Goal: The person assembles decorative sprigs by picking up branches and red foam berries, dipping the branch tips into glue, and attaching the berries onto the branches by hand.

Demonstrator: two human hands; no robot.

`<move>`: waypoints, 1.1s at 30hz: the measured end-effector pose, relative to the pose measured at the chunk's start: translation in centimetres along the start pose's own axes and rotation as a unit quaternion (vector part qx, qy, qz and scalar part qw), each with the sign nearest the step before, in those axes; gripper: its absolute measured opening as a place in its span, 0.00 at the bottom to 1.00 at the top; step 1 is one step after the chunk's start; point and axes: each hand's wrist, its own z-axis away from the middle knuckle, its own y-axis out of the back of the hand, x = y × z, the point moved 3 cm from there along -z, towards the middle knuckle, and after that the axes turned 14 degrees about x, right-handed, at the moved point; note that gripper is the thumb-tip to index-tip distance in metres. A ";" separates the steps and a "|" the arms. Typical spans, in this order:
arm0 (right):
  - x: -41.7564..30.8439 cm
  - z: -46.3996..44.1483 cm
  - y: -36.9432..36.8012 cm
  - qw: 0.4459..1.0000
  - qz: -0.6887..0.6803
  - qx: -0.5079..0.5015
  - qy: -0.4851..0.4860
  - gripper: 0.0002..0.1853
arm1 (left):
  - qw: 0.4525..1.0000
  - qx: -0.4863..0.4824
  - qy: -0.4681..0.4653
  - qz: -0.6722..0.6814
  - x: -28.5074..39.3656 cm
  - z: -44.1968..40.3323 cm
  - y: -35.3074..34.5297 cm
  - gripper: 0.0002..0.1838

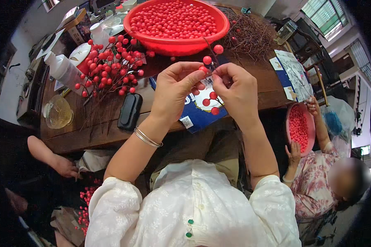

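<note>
A home room doubling as a small craft workshop, by the look of it: a red basin [169, 45] of red balls [177, 20] and a heap of thin stems [249, 36] share the dark wooden surface [266, 84] with a pump bottle [66, 75] and glass bowl [58, 112], and a seated person [311, 181] holds a pink basin [311, 142].

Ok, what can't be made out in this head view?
Head view:
Bare right hand: curled fingers hide its exact fingertip grip.
Dark blue printed card: lettering partly covered by the bare left hand.
Large red plastic basin: floor buried under round red beads.
Neighbour's hand at lower left: its hold, if any, lost in shadow.
</note>
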 end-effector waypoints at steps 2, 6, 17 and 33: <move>-0.1 0.0 0.0 0.999 0.025 0.008 0.035 0.02 | 1.000 0.006 -0.015 -0.019 0.0 0.1 -0.1 0.10; -0.3 0.1 0.0 0.995 0.056 0.021 0.079 0.03 | 0.999 0.011 -0.031 -0.038 0.0 0.1 -0.2 0.10; -0.5 0.3 -0.1 0.991 0.073 0.040 0.109 0.04 | 0.998 0.009 -0.036 -0.052 -0.3 0.2 -0.4 0.10; 0.8 -0.4 1.1 0.965 -0.210 -0.059 -0.146 0.03 | 0.998 0.002 -0.033 -0.045 -0.2 0.3 -1.0 0.08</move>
